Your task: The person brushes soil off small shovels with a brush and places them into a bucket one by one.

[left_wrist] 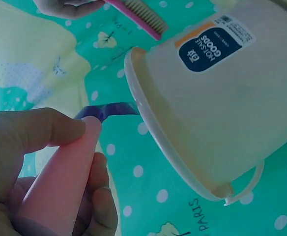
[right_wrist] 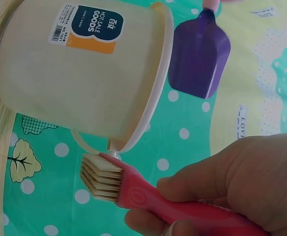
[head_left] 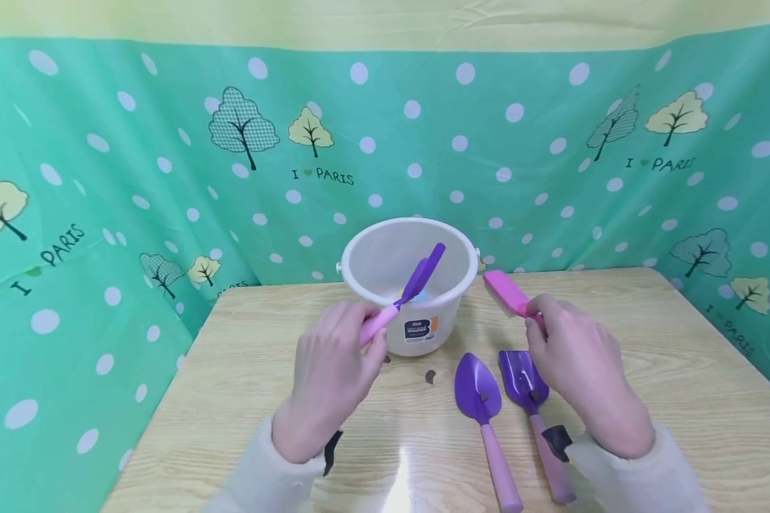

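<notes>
My left hand [head_left: 340,360] grips the pink handle of a small purple hand shovel [right_wrist: 200,59]. Its flat blade is held tilted over the mouth of a white plastic bucket [head_left: 445,317]. In my right hand [head_left: 580,353] is a pink brush [head_left: 505,288] with pale bristles [right_wrist: 100,178], pinched by its handle between thumb and fingers. The brush stays in the air, to the right of the bucket. On the table below lie a purple pointed trowel [head_left: 477,388] and a purple square-ended shovel [head_left: 522,377], both with pink handles. Something blue shows inside the bucket, mostly hidden by the blade.
The wooden table [head_left: 250,399] ends at a green dotted curtain [head_left: 423,153] hanging behind and to the sides. Small dark flakes [head_left: 430,376] lie in front of the bucket. A bucket handle [left_wrist: 249,189] hangs at the rim.
</notes>
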`<state>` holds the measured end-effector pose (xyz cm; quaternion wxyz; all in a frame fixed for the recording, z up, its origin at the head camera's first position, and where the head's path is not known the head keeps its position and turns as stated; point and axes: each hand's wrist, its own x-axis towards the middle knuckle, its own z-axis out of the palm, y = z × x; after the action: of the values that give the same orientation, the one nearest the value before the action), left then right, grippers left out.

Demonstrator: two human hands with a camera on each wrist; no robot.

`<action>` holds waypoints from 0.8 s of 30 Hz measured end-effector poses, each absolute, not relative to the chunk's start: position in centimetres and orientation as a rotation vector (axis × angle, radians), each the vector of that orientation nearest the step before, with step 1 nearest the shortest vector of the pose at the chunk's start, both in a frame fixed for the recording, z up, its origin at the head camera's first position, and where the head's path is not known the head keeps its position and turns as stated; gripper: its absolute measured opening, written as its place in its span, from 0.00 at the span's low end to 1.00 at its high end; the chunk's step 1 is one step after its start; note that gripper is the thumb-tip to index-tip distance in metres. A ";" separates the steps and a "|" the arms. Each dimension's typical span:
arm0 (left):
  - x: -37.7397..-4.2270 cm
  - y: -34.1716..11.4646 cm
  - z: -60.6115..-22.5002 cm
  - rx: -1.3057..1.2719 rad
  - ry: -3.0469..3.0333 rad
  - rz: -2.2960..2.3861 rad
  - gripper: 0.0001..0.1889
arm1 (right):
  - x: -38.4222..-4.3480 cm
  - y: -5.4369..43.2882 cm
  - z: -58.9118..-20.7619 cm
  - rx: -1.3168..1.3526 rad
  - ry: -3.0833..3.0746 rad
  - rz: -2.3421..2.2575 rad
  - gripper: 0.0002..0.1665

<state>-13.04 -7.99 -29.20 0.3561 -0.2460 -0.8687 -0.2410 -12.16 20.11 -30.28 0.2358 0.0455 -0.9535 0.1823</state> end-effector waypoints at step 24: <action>-20.6 -5.6 -25.8 -0.623 -2.725 -0.426 0.11 | -12.0 19.8 -30.2 0.135 -2.662 0.496 0.09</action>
<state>-20.60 -5.57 -25.77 0.1563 -0.2176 -0.9519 -0.1490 -12.03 19.80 -30.25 0.2137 0.0485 -0.9592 0.1787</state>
